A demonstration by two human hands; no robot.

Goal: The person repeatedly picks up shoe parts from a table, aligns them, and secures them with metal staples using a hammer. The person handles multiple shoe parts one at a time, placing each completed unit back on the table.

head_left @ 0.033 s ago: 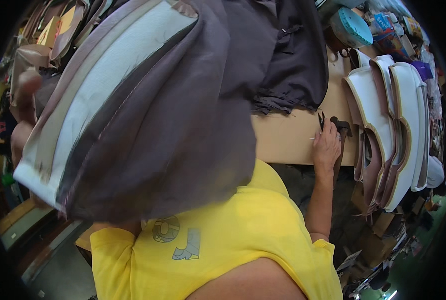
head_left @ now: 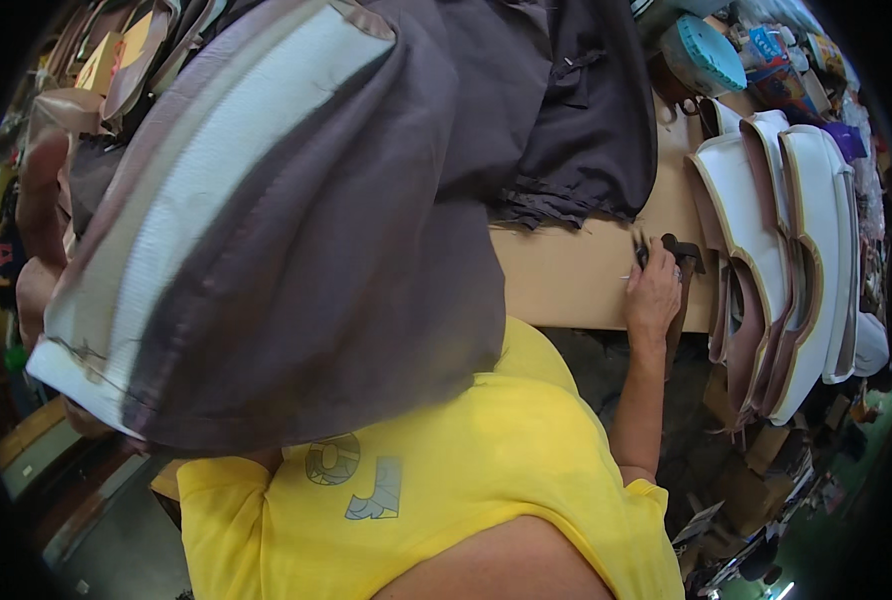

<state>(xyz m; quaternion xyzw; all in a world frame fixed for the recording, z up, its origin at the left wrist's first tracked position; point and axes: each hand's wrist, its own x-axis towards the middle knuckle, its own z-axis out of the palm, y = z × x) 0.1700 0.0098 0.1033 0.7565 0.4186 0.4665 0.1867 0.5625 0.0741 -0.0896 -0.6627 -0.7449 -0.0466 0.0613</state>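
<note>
My left hand (head_left: 41, 215) is at the far left, gripping a large dark brown sewn cover (head_left: 336, 290) with a white padded strip and a stitched seam along its left side. Most of that hand is hidden behind the cover, which hangs raised in front of my chest and is smeared by motion at its lower edge. My right hand (head_left: 654, 290) rests at the table's near edge, fingers closed round small dark snips (head_left: 641, 247). Beside it lies a hammer (head_left: 682, 255), its handle pointing toward me.
More dark gathered cloth (head_left: 576, 130) covers the far part of the tan table (head_left: 566, 275). White-lined, brown-edged panels (head_left: 756, 200) are stacked at the right. A turquoise-lidded tub (head_left: 706, 55) stands at the back right. Boxes (head_left: 761, 480) lie below at the right.
The cover has shifted and turned slightly, showing more of its white end at the lower left. My left fingers have moved a little. My right hand stays in place while the snips move slightly.
</note>
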